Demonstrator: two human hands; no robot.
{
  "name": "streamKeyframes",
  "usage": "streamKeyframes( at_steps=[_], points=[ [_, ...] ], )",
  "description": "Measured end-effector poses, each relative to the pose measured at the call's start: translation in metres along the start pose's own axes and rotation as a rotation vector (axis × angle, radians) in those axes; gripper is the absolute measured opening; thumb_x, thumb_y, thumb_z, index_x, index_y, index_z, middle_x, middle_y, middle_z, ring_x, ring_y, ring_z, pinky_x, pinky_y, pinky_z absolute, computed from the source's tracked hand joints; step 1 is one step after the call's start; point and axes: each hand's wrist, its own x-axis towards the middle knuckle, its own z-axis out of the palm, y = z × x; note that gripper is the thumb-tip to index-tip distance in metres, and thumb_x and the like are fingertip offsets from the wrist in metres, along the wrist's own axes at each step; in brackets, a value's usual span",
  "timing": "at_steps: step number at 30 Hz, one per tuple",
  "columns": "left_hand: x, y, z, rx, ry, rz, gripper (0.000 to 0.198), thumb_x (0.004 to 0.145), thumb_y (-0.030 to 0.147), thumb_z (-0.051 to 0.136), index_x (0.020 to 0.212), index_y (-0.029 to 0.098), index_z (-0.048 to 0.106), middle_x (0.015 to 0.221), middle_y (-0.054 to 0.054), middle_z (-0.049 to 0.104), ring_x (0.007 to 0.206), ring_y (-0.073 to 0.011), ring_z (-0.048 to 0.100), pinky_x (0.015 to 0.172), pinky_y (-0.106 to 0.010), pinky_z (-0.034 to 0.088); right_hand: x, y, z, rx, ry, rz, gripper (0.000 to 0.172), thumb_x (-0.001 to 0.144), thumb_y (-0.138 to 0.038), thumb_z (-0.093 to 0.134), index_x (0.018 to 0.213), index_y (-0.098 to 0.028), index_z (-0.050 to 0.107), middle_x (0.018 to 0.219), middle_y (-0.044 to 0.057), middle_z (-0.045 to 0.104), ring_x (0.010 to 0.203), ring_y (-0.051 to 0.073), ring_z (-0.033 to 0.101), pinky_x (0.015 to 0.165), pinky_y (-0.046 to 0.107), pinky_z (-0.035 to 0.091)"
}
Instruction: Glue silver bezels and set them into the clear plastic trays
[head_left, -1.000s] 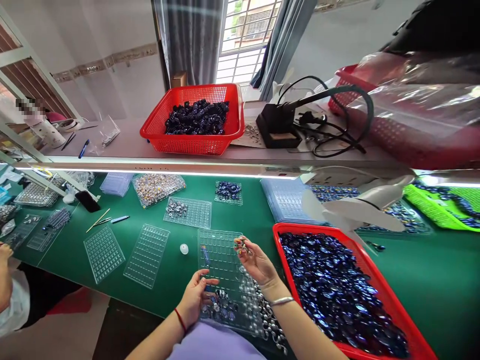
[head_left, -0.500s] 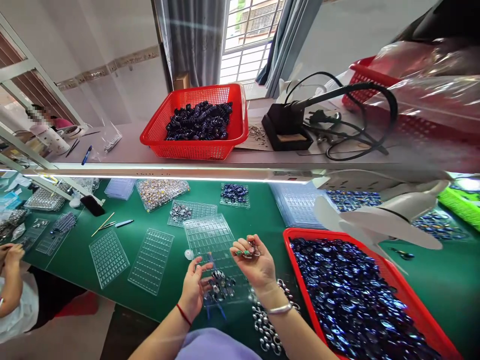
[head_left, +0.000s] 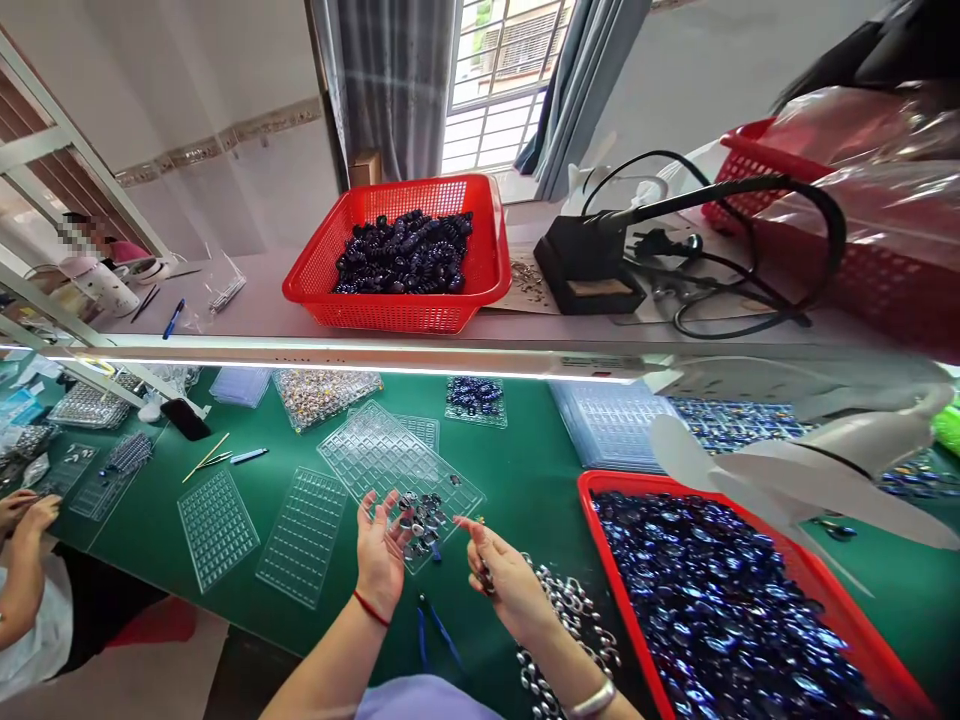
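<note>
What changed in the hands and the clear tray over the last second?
The clear tray swung from lying flat in front of the person to tilted and turned, its near corner resting on the left hand, open beneath it. The right hand dropped from above the tray to its right edge, fingers pinched on small parts. The red bin of dark beads and the green mat stayed put.

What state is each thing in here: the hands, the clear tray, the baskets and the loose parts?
left hand: open, fingers spread under the clear tray's near edge.
right hand: pinching small parts beside the tray.
clear tray: lifted, tilted, few cells filled.
near red basket: heaped with dark blue parts.
shelf red basket: partly filled with dark parts.
silver rings: loose pile on the mat.
empty grid trays: lying flat.
</note>
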Motion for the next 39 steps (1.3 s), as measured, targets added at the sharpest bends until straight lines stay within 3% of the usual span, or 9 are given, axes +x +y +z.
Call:
streamKeyframes(
  at_steps=[6,16,22,25,27,29,31,35,39],
  points=[
    [-0.011,-0.006,-0.004,-0.001,-0.007,-0.061,0.028,0.089,0.020,0.056,0.113,0.024,0.043,0.113,-0.009,0.066,0.087,-0.0197,0.071,0.073,-0.031,0.058,0.011,-0.006,0.004,-0.125,0.077,-0.069,0.067,0.049,-0.069,0.081,0.082,-0.014,0.065,0.049,-0.008,0.034,0.044,0.006,0.027,0.035,0.017,0.026],
    [0.021,0.038,-0.044,0.185,0.170,0.035,0.037,0.083,0.017,0.065,0.113,0.025,0.043,0.114,-0.010,0.064,0.083,-0.0162,0.070,0.069,-0.025,0.057,0.021,-0.016,-0.021,-0.292,0.067,-0.024,0.052,0.052,-0.060,0.077,0.070,-0.014,0.063,0.046,-0.010,0.029,0.042,0.006,0.024,0.035,0.018,0.021],
    [0.021,0.037,-0.051,0.425,0.201,0.160,0.059,0.081,0.027,0.069,0.128,0.027,0.035,0.127,-0.015,0.055,0.104,-0.0246,0.066,0.083,-0.037,0.057,0.028,-0.014,-0.023,-0.287,0.022,0.025,0.049,0.054,-0.059,0.075,0.072,-0.015,0.061,0.046,-0.010,0.028,0.041,0.006,0.021,0.037,0.019,0.018],
    [0.006,0.029,-0.053,0.561,0.274,0.328,0.073,0.074,0.035,0.076,0.132,0.027,0.033,0.143,-0.016,0.038,0.130,-0.0308,0.045,0.103,-0.047,0.045,0.031,-0.014,-0.023,-0.276,0.015,0.035,0.051,0.054,-0.059,0.075,0.074,-0.015,0.060,0.045,-0.011,0.027,0.041,0.006,0.021,0.038,0.019,0.017],
    [-0.006,0.025,-0.052,0.800,0.199,0.572,0.067,0.068,0.040,0.080,0.124,0.026,0.046,0.144,-0.013,0.037,0.137,-0.0319,0.034,0.111,-0.050,0.034,0.033,-0.015,-0.023,-0.271,0.015,0.039,0.051,0.053,-0.059,0.075,0.075,-0.015,0.060,0.046,-0.011,0.027,0.042,0.006,0.020,0.038,0.018,0.018],
    [-0.018,0.023,-0.046,1.175,-0.031,0.858,0.050,0.067,0.042,0.080,0.109,0.026,0.060,0.139,-0.011,0.045,0.136,-0.0334,0.035,0.113,-0.056,0.026,0.034,-0.015,-0.022,-0.268,0.007,0.044,0.051,0.054,-0.058,0.075,0.075,-0.015,0.060,0.046,-0.011,0.027,0.042,0.005,0.021,0.038,0.018,0.019],
    [-0.025,0.024,-0.035,1.469,-0.297,0.987,0.035,0.071,0.042,0.077,0.102,0.030,0.068,0.136,-0.008,0.051,0.135,-0.0345,0.037,0.113,-0.063,0.017,0.035,-0.013,-0.020,-0.268,-0.006,0.050,0.050,0.054,-0.058,0.075,0.074,-0.015,0.060,0.045,-0.011,0.027,0.041,0.005,0.021,0.037,0.018,0.020],
    [-0.024,0.036,-0.008,1.361,-0.610,0.684,0.022,0.075,0.030,0.075,0.096,0.036,0.072,0.120,-0.005,0.067,0.131,-0.0321,0.045,0.115,-0.062,-0.005,0.033,-0.011,-0.017,-0.280,-0.035,0.057,0.050,0.054,-0.060,0.074,0.072,-0.016,0.059,0.044,-0.012,0.026,0.040,0.005,0.020,0.036,0.018,0.020],
    [-0.012,0.053,0.000,1.152,-0.627,0.545,0.016,0.074,0.025,0.075,0.087,0.035,0.074,0.099,-0.006,0.074,0.117,-0.0316,0.058,0.116,-0.060,-0.006,0.029,-0.011,-0.019,-0.307,-0.068,0.056,0.050,0.056,-0.061,0.072,0.070,-0.015,0.059,0.043,-0.012,0.026,0.039,0.005,0.019,0.036,0.018,0.018]
  ],
)
